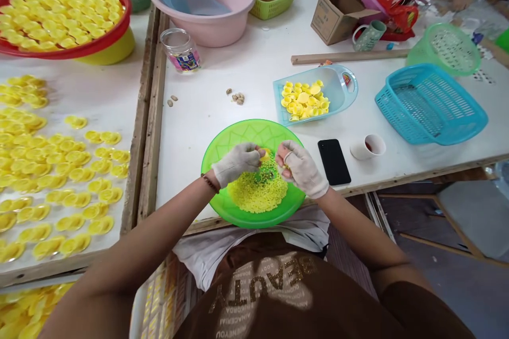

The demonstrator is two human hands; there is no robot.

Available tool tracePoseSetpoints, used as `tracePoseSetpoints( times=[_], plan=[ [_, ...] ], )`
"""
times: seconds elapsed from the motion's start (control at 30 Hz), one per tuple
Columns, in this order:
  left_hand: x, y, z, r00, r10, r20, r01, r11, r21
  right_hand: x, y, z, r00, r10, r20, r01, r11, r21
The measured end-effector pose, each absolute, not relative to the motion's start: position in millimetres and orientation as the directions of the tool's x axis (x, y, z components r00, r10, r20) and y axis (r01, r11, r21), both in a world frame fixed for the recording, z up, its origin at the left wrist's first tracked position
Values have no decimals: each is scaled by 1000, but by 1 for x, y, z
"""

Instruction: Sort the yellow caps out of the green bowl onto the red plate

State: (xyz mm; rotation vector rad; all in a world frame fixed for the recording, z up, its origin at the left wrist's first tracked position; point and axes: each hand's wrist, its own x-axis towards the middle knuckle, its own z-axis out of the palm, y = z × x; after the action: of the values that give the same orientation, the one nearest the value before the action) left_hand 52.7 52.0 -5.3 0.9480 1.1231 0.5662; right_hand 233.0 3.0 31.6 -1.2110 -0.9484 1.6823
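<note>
A round green tray (222,204) lies at the table's front edge with a heap of small yellow pieces (258,196) in it. Above its left part is my left hand (239,163), in a white glove with bare fingertips, pinching a yellow cup piece (264,155). My right hand (301,168), gloved the same way, is over the tray's right side, a short gap from the left. Its fingers are curled together, and a bit of yellow shows at their tips, too small to name. Behind the tray, a blue scoop basket (336,90) holds yellow cup pieces (303,99).
Right of the tray are a black phone (334,162), a cup with dark liquid (368,147) and a blue basket (431,106). Behind stand a pink basin (202,21), a clear jar (182,52) and a cardboard box (332,16). Yellow pieces cover the left table.
</note>
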Motion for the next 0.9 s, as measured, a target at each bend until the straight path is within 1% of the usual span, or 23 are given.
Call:
tracePoseSetpoints(
  times=[0.03, 0.07, 0.1, 0.13, 0.17, 0.23, 0.33, 0.43, 0.57, 0.63, 0.7, 0.77, 0.8, 0.83, 0.9],
  plan=[
    [51, 42, -3, 382, 714, -587, -88, 660, 746, 228, 5, 33, -152, 945, -290, -267, -322, -908],
    [51, 33, -2, 407, 645, -646, -202, 754, 625, 222, 8, 34, -126, 962, -243, -318, -271, -909],
    [51, 24, -2, 420, 595, -685, -284, 803, 524, 215, 11, 34, -103, 977, -188, -356, -212, -910],
    [53, 17, -3, 416, 566, -711, -347, 822, 452, 208, 13, 34, -79, 988, -130, -385, -150, -911],
    [54, 11, -4, 404, 554, -728, -397, 823, 406, 201, 15, 32, -55, 996, -76, -403, -92, -911],
    [58, 3, -8, 373, 557, -742, -463, 805, 371, 189, 17, 29, -9, 1000, 4, -403, 0, -915],
    [60, -1, -12, 346, 584, -734, -492, 780, 387, 180, 17, 23, 12, 999, 45, -342, 46, -939],
    [61, -2, -11, 339, 612, -714, -488, 763, 423, 179, 18, 20, -1, 999, 32, -283, 31, -959],
    [58, -2, -5, 319, 622, -715, -481, 756, 444, 188, 16, 21, 16, 999, 33, -261, 36, -965],
    [53, -2, -2, 290, 648, -704, -474, 737, 482, 198, 12, 20, -16, 999, 36, -215, 32, -976],
    [46, -2, 1, 220, 707, -673, -437, 688, 580, 211, 7, 16, -91, 996, 22, -76, 16, -997],
    [38, -2, 3, 115, 780, -615, -368, 608, 703, 224, 1, 12, -226, 974, 0, 176, 40, -984],
    [34, -1, 4, 75, 803, -591, -334, 579, 744, 229, -1, 9, -312, 950, -22, 328, 85, -941],
    [31, -1, 5, 55, 810, -583, -316, 568, 760, 233, -2, 7, -394, 917, -58, 475, 149, -867],
    [27, 0, 6, 72, 787, -612, -336, 597, 728, 234, -5, 4, -492, 857, -153, 693, 280, -665]
  ],
)
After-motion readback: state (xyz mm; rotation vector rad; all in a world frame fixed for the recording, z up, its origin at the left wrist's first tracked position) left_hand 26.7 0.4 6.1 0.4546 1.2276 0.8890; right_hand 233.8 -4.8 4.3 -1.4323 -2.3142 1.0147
